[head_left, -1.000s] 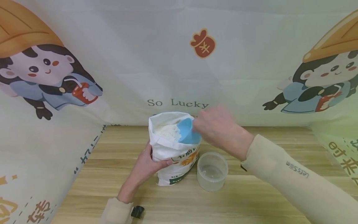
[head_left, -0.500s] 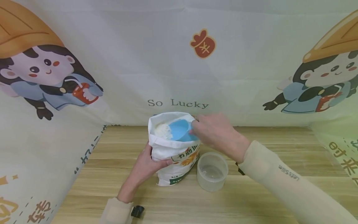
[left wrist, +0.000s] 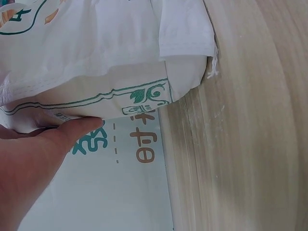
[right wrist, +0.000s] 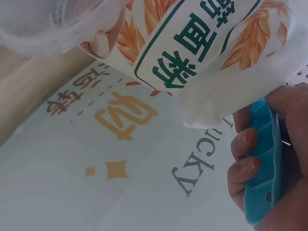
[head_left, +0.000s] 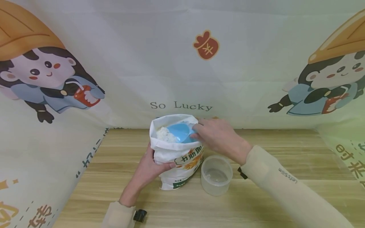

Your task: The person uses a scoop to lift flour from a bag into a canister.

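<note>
**Blue scoop (head_left: 180,130) in the mouth of a white bag (head_left: 168,155)**

The smooth plastic scoop lies inside the bag's opening, below the head view's centre; its rounded bowl meets clumpy white powder (head_left: 164,135) at nine o'clock. The right wrist view shows its handle ribbed. The bag stands upright, soft-walled and creased, its top edge folded outward. At the bag's four o'clock, just beside it, sits a round translucent tub (head_left: 214,187).

Green characters on the bag read 筋面粉, with orange wheat ears around them; its small print is illegible. "So Lucky" is printed on the pale backdrop (head_left: 159,63) at twelve o'clock.

The right hand (head_left: 219,134), its forearm reaching in from four o'clock, curls its fingers round the scoop's handle. The left hand (head_left: 153,167) grips the bag at eight o'clock, thumb across the front, other fingers mostly hidden.
</note>
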### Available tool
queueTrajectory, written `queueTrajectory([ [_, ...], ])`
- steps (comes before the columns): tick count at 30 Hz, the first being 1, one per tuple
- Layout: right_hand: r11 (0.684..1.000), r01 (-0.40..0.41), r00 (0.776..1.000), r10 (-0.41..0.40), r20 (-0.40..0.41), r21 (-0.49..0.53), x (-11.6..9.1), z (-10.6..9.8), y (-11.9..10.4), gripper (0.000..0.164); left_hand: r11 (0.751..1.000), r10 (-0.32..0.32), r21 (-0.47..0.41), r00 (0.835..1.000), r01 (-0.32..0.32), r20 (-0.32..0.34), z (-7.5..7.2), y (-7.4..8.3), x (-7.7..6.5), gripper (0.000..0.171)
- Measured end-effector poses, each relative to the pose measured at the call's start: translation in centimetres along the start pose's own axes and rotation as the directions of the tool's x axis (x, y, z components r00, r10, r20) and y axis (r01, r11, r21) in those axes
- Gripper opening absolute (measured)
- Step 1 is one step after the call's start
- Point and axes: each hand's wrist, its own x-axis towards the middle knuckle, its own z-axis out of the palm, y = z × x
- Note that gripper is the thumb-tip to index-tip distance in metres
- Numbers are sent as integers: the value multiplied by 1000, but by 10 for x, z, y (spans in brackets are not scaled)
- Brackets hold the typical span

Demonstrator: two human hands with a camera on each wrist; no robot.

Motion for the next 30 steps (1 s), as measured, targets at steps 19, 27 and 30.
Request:
queueTrajectory([
  [19,970,2,992,30,-126,245,-13,4,32,34,999,-33,-3,999,33,9,1,-1,-3,102],
  [27,951,33,983,26,-184,308,-20,8,39,29,1000,-12,-15,1000,12,25,3,-5,-3,98],
  [30,942,24,981,43,-190,335,-23,9,40,27,1000,-10,-22,1000,10,27,4,-7,-3,99],
])
